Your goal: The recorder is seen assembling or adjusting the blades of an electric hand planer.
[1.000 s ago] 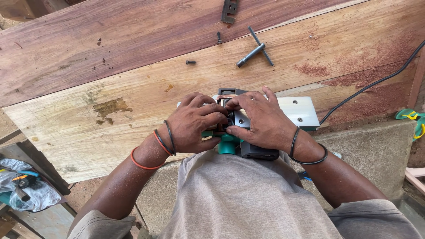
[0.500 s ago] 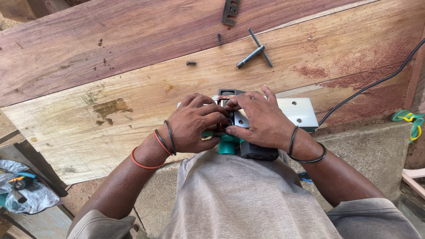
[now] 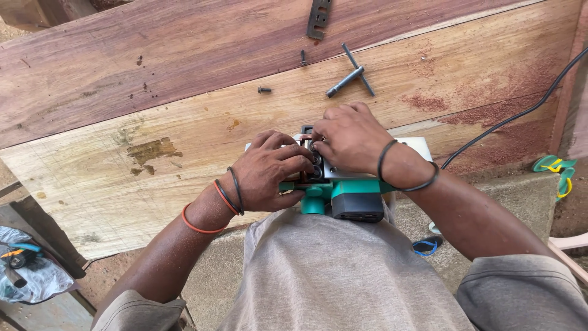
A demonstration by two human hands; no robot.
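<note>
A green and grey electric planer (image 3: 343,193) lies upside down on the wide wooden plank (image 3: 122,171), its metal base facing up. My left hand (image 3: 269,175) grips the planer's left side, fingers curled over the cutter drum. My right hand (image 3: 349,135) rests on top of the drum area, fingertips pressed on the blade parts; what the fingers pinch is hidden. A T-shaped socket wrench (image 3: 350,72) lies on the plank beyond my hands.
A dark metal blade plate (image 3: 319,18) sits at the plank's far edge. Two small bolts (image 3: 264,90) lie near the wrench. A black power cord (image 3: 514,116) runs off right. Green sandals (image 3: 554,171) lie on the ground right; a plastic bag with tools (image 3: 27,270) is lower left.
Both hands stay on the planer with only slight finger shifts. The camera view has drifted a little.
</note>
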